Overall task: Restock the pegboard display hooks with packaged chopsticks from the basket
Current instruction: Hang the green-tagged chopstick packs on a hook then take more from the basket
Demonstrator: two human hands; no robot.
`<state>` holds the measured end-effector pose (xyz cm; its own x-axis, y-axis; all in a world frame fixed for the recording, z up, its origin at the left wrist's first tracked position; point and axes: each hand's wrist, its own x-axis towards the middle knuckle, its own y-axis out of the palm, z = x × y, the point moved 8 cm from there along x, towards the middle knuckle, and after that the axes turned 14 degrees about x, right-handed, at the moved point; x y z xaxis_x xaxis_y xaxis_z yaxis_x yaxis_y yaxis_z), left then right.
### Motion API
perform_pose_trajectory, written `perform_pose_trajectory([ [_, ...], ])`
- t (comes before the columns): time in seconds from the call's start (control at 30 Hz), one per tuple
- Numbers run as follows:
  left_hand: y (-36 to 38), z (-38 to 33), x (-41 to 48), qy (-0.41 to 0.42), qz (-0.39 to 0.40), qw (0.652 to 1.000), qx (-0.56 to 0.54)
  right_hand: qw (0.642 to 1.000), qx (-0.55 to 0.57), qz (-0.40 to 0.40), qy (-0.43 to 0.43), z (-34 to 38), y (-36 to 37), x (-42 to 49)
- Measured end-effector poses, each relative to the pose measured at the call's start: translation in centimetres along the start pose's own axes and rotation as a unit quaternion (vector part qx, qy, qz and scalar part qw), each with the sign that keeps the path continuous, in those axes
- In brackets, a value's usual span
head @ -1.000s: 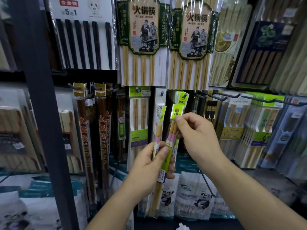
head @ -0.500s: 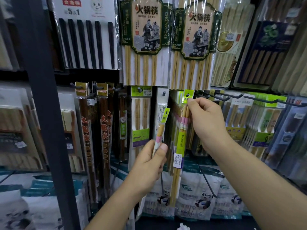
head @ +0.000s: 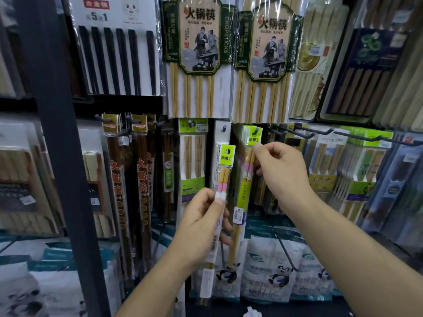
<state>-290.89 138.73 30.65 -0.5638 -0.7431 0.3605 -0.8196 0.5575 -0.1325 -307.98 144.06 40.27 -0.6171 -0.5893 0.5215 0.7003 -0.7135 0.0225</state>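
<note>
One dark upright post runs down the far left; the shelving behind it is too blurred to read. Next over, up top, is a black chopstick set on a white card. Below it, brown chopstick packs with red characters hang on short pegs. Centre-left is my left hand — thumb and fingers curled round the loose pack, gripping it about mid-length. That pack is upright and on no hook: green-yellow header on top, pink band just above my thumb, lower end sticking out below the hand. Just beside it on the right is the hung pack, same type, with its header up at the centre peg and the peg end showing at the header. My right hand pinches that pack just under the header — thumb and forefinger closed on it, other fingers curled behind. Above both hang two green hotpot chopstick packs; below are panda bags. Right of my right hand, long wire hooks stick out toward me, then rows of green-header packs. The far right edge is too blurred to tell.
</note>
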Motion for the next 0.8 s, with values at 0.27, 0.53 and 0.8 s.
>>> perform_pose_trajectory([
  [0.27, 1.2, -0.5, 0.6, 0.029, 0.016, 0.999, -0.024, 0.997, 0.049, 0.063, -0.016, 1.0, 0.5, -2.9],
  [0.53, 2.3, -0.4, 0.9, 0.049, 0.023, 0.998, 0.023, 0.994, 0.075, 0.072, -0.023, 1.7, 0.6, -2.0],
  [0.8, 2.3, 1.6, 1.0, 0.015, 0.021, 0.992, 0.124, 0.993, 0.115, 0.005, -0.019, 2.1, -0.1, 0.1],
])
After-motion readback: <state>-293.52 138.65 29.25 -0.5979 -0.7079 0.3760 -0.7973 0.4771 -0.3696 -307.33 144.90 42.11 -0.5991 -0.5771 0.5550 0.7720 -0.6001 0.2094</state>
